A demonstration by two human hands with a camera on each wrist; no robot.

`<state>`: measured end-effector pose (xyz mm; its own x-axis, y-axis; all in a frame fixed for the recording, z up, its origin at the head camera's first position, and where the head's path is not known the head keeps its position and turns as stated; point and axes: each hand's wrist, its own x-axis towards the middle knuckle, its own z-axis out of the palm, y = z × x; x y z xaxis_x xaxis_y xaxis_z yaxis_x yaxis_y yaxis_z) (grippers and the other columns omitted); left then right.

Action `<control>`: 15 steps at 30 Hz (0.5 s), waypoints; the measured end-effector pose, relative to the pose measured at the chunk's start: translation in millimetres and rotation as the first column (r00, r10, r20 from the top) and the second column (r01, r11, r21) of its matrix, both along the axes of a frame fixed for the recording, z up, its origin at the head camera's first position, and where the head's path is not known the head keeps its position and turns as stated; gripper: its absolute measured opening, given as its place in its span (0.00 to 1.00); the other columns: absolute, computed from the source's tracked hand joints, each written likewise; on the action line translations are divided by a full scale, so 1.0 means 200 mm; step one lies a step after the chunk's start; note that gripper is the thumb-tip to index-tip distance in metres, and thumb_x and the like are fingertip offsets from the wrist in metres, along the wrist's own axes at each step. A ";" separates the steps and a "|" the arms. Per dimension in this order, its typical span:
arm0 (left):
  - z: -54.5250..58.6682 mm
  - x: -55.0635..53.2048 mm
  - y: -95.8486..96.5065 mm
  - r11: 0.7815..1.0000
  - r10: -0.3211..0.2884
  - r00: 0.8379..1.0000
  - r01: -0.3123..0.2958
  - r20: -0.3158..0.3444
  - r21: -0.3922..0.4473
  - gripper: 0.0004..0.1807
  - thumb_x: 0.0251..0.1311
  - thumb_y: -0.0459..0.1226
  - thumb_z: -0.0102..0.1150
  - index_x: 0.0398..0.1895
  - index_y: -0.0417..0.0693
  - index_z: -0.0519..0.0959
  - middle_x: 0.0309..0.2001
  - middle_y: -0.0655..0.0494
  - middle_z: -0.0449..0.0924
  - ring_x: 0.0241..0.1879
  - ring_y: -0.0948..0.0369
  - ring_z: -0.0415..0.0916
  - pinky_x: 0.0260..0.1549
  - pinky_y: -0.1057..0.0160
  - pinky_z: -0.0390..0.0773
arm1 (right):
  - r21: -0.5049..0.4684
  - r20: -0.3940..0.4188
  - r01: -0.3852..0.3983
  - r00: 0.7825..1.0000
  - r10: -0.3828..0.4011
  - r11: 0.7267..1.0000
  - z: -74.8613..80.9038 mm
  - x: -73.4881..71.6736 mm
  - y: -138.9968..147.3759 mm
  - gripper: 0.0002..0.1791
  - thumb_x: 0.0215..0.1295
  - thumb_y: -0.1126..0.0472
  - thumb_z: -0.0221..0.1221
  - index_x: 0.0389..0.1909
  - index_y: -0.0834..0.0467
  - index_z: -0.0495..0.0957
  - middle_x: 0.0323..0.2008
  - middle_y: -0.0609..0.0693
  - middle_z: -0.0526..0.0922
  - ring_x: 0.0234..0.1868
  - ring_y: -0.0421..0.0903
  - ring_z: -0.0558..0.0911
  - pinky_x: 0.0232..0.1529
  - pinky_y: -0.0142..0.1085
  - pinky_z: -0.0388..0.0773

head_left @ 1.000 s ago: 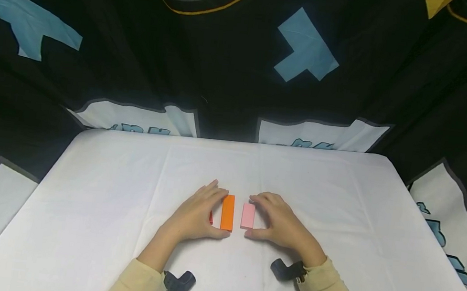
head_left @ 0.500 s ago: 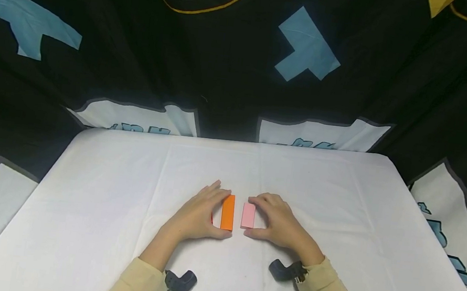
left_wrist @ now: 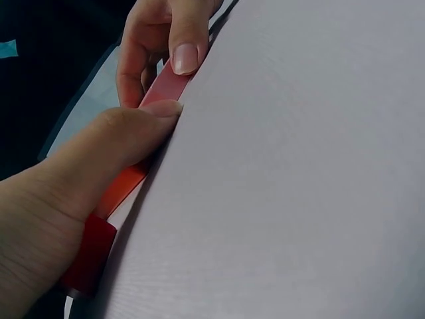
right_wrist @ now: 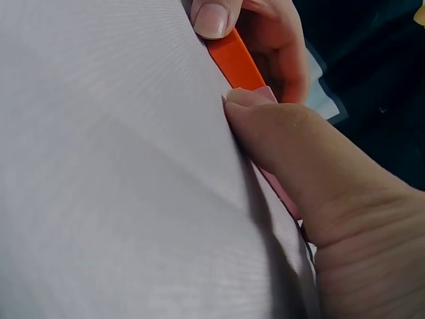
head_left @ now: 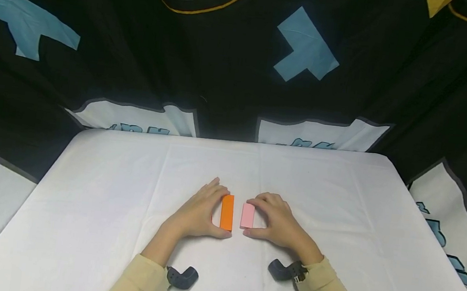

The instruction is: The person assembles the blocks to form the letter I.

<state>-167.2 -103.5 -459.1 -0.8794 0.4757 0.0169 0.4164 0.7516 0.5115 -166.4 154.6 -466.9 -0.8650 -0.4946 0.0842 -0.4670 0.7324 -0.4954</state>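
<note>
Near the middle of the table, an orange block (head_left: 227, 212) and a shorter pink block (head_left: 247, 216) lie side by side with a narrow gap between them. My left hand (head_left: 200, 211) grips the orange block by its two ends, thumb at the near end and fingers at the far end. From the other side, my right hand (head_left: 279, 220) holds the pink block the same way. Beneath the left palm sits a red block (left_wrist: 91, 256), mostly hidden in the head view but plain in the left wrist view, beside the orange block.
A white cloth (head_left: 320, 184) covers the table. Behind it hangs a black curtain (head_left: 224, 77) with blue and yellow shapes. Dark wrist devices are strapped on the left wrist (head_left: 182, 277) and the right wrist (head_left: 286, 270), close over the tabletop.
Both hands have edged slightly inward, fingertips further along the ends of their blocks. Less of the red block shows under the left hand. The orange and pink blocks stay in place.
</note>
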 end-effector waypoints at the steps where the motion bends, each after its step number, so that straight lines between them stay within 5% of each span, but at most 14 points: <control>1: 0.00 0.00 0.00 1.000 0.001 1.000 -0.001 0.000 0.007 0.53 0.38 0.61 0.75 0.68 0.50 0.67 0.72 0.54 0.65 0.79 0.54 0.45 0.75 0.50 0.51 | -0.005 -0.003 -0.001 1.000 0.001 1.000 0.00 0.00 0.00 0.40 0.48 0.38 0.72 0.63 0.46 0.75 0.59 0.46 0.74 0.64 0.48 0.68 0.65 0.50 0.64; 6: -0.01 0.00 0.00 0.999 0.004 1.000 -0.004 -0.008 0.045 0.50 0.36 0.60 0.77 0.63 0.51 0.69 0.68 0.56 0.68 0.77 0.55 0.51 0.73 0.50 0.57 | -0.028 -0.009 0.000 1.000 -0.001 1.000 -0.03 -0.01 0.01 0.40 0.47 0.38 0.73 0.62 0.44 0.75 0.58 0.45 0.74 0.64 0.47 0.67 0.64 0.49 0.63; 10: -0.01 0.00 0.00 0.999 0.017 0.999 -0.015 -0.037 0.050 0.48 0.35 0.59 0.76 0.62 0.52 0.70 0.62 0.59 0.71 0.66 0.57 0.63 0.67 0.52 0.65 | -0.045 -0.003 0.006 1.000 -0.006 0.999 -0.03 -0.01 0.01 0.39 0.46 0.39 0.74 0.62 0.44 0.76 0.58 0.45 0.74 0.64 0.47 0.67 0.63 0.49 0.63; 15: -0.01 0.01 0.00 0.999 0.034 0.996 -0.031 -0.082 0.035 0.48 0.33 0.62 0.75 0.60 0.54 0.71 0.58 0.63 0.73 0.56 0.60 0.64 0.58 0.55 0.65 | -0.065 -0.001 0.005 1.000 -0.005 0.998 -0.03 -0.01 0.01 0.39 0.46 0.39 0.74 0.62 0.45 0.76 0.57 0.45 0.74 0.64 0.47 0.67 0.61 0.48 0.63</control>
